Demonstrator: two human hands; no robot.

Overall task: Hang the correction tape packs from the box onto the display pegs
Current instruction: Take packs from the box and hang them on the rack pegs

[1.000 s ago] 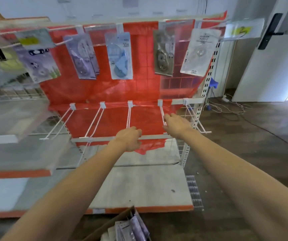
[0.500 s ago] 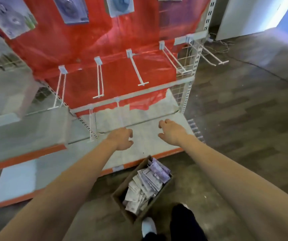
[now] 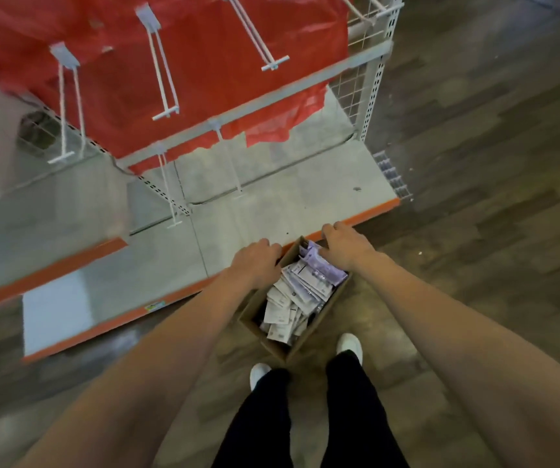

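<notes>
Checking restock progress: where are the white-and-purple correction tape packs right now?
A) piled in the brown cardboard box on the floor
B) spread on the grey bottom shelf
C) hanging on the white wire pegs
A: the white-and-purple correction tape packs lie heaped inside the brown cardboard box; the white wire pegs in view are bare.

Item count, head view:

- Hands: two. One left hand (image 3: 259, 263) and one right hand (image 3: 345, 246), each at the far end of the box.
- Box: one cardboard box (image 3: 273, 347), on the floor.
- Correction tape packs (image 3: 300, 288): many, loose and overlapping inside the box; an exact count cannot be read.
- Display pegs: five white double-wire pegs are clearly visible, three in the upper row (image 3: 165, 74) and two below the crossbar (image 3: 170, 194); further pegs are cut off at the top right edge.
- Base shelf: one (image 3: 272, 211), with an orange front edge.
- Shoes: two white shoes (image 3: 349, 344).
</notes>
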